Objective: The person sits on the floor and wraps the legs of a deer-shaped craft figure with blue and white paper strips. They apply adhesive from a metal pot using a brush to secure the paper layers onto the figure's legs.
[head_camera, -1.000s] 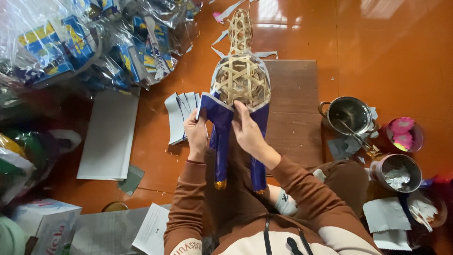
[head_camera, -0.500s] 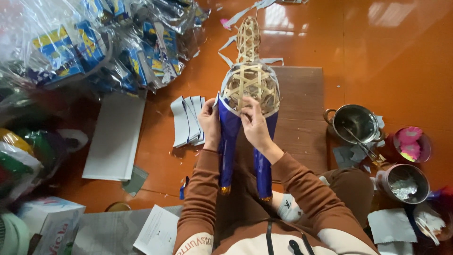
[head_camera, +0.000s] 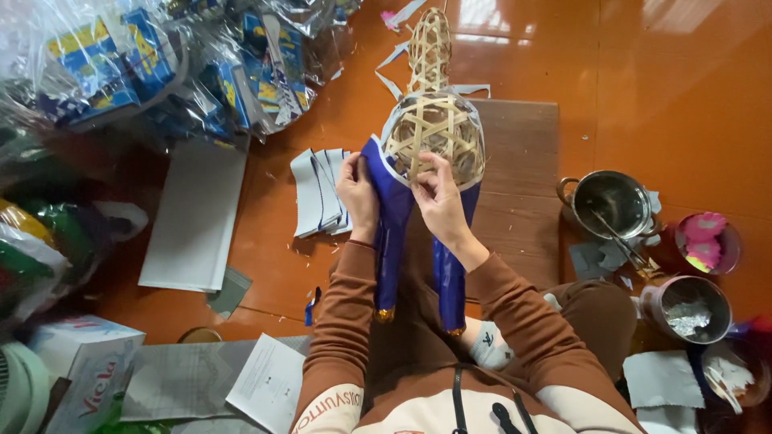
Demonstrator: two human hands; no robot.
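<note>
Woven bamboo frame [head_camera: 434, 137] upright on wooden board [head_camera: 515, 185], floor centre. Left hand [head_camera: 358, 193] grip pinched on blue fabric [head_camera: 392, 217]; right hand [head_camera: 438, 197] grip pressing fabric onto frame. Risk: fabric wrinkles or slips off weave, frame tips toward steel pot [head_camera: 613, 205].

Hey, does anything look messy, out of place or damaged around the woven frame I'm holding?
Nothing looks damaged. Grey paper scraps lie loose on the floor beside the frame, and a blue offcut sits near the left elbow. Both hands press the blue covering on.
</note>
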